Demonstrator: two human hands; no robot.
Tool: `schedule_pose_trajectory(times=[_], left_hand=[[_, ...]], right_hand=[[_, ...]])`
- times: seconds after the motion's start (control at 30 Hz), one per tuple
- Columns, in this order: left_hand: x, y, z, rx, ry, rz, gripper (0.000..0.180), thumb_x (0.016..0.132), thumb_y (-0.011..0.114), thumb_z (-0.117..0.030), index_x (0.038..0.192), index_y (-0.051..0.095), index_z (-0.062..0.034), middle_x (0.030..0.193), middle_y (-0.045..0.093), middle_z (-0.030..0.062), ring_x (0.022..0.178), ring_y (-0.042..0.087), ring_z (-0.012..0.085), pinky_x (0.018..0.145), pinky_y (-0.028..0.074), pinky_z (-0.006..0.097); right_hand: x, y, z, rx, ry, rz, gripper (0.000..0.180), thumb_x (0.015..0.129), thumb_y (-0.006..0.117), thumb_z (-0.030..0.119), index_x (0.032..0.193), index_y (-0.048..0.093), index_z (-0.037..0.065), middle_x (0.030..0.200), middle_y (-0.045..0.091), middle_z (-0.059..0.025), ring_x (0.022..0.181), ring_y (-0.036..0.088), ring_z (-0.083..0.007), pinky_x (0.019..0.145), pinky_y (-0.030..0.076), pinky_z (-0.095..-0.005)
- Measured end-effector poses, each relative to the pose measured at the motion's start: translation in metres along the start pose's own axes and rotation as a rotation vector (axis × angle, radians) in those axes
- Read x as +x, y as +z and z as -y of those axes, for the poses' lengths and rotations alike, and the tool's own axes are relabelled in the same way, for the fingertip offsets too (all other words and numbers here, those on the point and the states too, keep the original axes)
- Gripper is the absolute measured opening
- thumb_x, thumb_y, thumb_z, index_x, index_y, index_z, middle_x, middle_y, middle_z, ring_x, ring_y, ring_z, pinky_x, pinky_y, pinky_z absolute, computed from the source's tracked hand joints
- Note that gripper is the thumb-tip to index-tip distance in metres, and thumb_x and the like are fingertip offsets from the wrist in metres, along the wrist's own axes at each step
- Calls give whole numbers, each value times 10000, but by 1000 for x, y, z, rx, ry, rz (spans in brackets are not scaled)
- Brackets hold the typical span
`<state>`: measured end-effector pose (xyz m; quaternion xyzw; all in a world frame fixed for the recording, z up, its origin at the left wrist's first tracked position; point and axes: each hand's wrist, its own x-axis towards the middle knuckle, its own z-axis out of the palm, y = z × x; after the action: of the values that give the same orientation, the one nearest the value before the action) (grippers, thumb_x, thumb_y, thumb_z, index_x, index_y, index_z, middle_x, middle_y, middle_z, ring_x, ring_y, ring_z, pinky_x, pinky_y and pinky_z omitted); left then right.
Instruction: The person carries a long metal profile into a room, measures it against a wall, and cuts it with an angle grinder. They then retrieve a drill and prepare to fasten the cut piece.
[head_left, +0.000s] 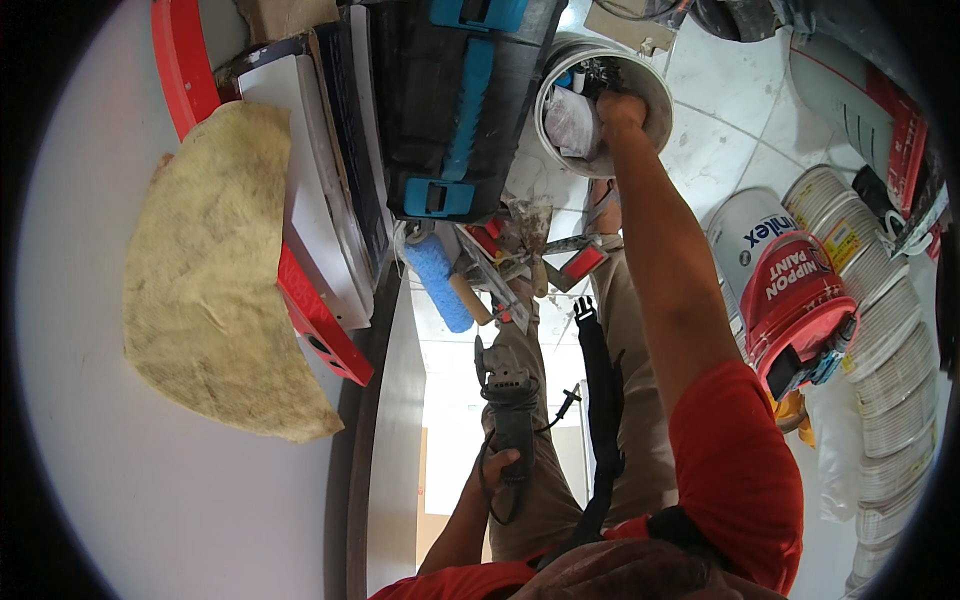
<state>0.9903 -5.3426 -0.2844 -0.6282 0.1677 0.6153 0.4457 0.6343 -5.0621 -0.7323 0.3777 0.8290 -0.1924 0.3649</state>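
Observation:
My left hand is wrapped round the grey body of an angle grinder, held low near my left leg. Its black cord is looped about the body, and the plug dangles to the right. At the end of my outstretched right arm, my right hand reaches into a round white bucket. Inside that bucket are a whitish bundle and dark items; the fingers are hidden among them, so their grip does not show.
A black toolbox with blue latches stands left of the bucket. Near my feet lie a blue paint roller and a trowel. Paint pails stack up at right. Yellowish cloth hangs at left over red-edged pieces.

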Motion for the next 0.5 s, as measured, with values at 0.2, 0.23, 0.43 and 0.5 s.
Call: schedule_pose_trajectory(times=[0.2, 0.23, 0.43, 0.5], left_hand=[[-1, -4, 1, 40, 4, -44, 519, 738, 689, -219, 1194, 558, -6, 1006, 653, 107, 864, 659, 219, 759, 551, 347], [-1, -6, 3, 20, -2, -31, 517, 738, 692, -206, 1195, 561, -4, 1011, 652, 104, 868, 655, 214, 755, 550, 344], [-3, 12, -14, 67, -10, -14, 562, 726, 726, -296, 1186, 541, -31, 955, 639, 87, 847, 646, 205, 748, 543, 337], [-4, 10, -14, 104, -12, -28, 564, 727, 725, -298, 1189, 540, -33, 960, 636, 83, 848, 644, 200, 747, 543, 336]], right_hand=[[-50, -44, 30, -696, -412, 51, 334, 846, 521, 242, 995, 715, 14, 1002, 691, -228, 943, 680, -368, 888, 513, -403], [-62, -42, 27, -532, -380, -38, 303, 829, 530, 234, 944, 725, 33, 972, 695, -223, 914, 683, -372, 861, 520, -423], [-124, -44, 29, 41, -261, -251, 216, 759, 579, 137, 877, 727, 33, 857, 686, -249, 826, 680, -400, 769, 537, -463], [-143, -50, 39, 119, -329, -272, 223, 752, 577, 101, 904, 713, 10, 841, 681, -254, 812, 673, -415, 780, 531, -475]])
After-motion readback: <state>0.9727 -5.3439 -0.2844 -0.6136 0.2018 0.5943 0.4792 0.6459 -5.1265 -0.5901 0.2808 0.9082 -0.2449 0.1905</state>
